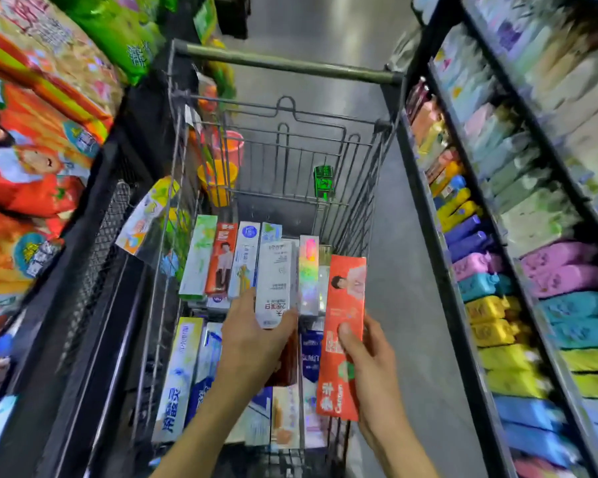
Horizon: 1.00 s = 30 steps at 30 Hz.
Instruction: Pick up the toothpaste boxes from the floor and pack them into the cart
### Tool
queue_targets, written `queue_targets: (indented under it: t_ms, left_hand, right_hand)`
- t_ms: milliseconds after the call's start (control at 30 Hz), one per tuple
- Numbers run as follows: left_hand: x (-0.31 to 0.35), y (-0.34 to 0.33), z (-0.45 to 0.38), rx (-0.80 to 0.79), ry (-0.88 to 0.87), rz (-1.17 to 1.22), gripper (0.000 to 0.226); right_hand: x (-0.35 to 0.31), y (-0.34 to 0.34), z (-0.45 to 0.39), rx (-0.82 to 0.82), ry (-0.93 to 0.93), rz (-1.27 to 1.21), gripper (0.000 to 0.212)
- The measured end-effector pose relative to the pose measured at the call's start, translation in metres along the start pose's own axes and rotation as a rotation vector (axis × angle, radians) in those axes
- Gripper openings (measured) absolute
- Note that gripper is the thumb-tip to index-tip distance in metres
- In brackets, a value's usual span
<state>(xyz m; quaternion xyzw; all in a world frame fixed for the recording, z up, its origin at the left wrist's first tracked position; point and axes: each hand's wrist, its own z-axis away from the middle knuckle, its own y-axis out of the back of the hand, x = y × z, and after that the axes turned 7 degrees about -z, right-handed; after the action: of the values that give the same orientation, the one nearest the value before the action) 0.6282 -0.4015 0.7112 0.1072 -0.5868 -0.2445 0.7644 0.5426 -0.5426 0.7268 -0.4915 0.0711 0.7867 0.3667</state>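
A wire shopping cart (353,198) fills the middle of the head view, with several toothpaste boxes (201,257) packed side by side in two rows on its floor. My left hand (256,339) grips the near end of a white toothpaste box (275,281) above the far row. My right hand (363,360) holds a long red-orange toothpaste box (342,326) upright over the cart's right side, thumb on its front face. Boxes under both hands are partly hidden.
Shelves of pastel packs (532,305) line the right side close to the cart. Snack bags (32,167) and a black mesh rack (111,236) crowd the left. The cart handle (290,63) lies at the far end, with grey aisle floor (325,29) beyond. Coloured cups (221,167) sit outside the cart's left wall.
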Motion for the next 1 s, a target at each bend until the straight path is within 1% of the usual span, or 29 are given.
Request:
queue_targets:
  t_ms: [100, 200, 267, 300, 400, 467, 533, 700, 767, 800, 900, 1000]
  left_hand:
    - [-0.020, -0.022, -0.048, 0.028, 0.024, -0.056, 0.022]
    - [-0.035, -0.049, -0.094, 0.081, 0.025, -0.162, 0.021]
    - [-0.047, -0.070, -0.124, 0.124, -0.010, -0.261, 0.035]
    - [-0.056, -0.081, -0.137, 0.121, -0.028, -0.306, 0.040]
    - [-0.084, -0.111, -0.173, 0.107, -0.015, -0.453, 0.040]
    - [-0.104, -0.130, -0.192, 0.095, -0.026, -0.536, 0.050]
    - [-0.113, -0.142, -0.203, 0.106, -0.051, -0.623, 0.058]
    - [-0.115, -0.155, -0.211, 0.239, -0.066, -0.829, 0.067]
    - [-0.118, -0.156, -0.216, 0.226, -0.049, -0.964, 0.077]
    - [-0.121, -0.156, -0.218, 0.223, -0.066, -1.008, 0.080]
    - [-0.133, -0.155, -0.221, 0.218, -0.192, -1.051, 0.078]
    - [-0.144, -0.153, -0.222, 0.167, -0.241, -1.091, 0.070]
  right_hand:
    - [0.020, -0.007, -0.053, 0.031, 0.009, 0.029, 0.054]
    - [0.037, -0.012, -0.102, 0.028, 0.022, 0.040, 0.041]
    - [0.048, -0.016, -0.129, 0.018, 0.010, 0.013, 0.038]
    - [0.052, -0.018, -0.140, 0.023, 0.008, 0.001, 0.038]
    - [0.069, -0.020, -0.177, 0.095, -0.028, -0.040, 0.036]
    - [0.081, -0.019, -0.200, 0.140, -0.062, -0.061, 0.034]
    - [0.089, -0.016, -0.219, 0.171, -0.053, -0.042, 0.031]
    - [0.098, -0.009, -0.250, 0.225, -0.032, 0.005, 0.027]
    - [0.103, -0.009, -0.254, 0.226, -0.028, 0.035, 0.029]
    - [0.104, -0.010, -0.254, 0.223, -0.037, 0.049, 0.031]
    - [0.107, -0.010, -0.255, 0.208, -0.066, 0.052, 0.040]
    - [0.111, -0.012, -0.264, 0.221, -0.048, 0.096, 0.040]
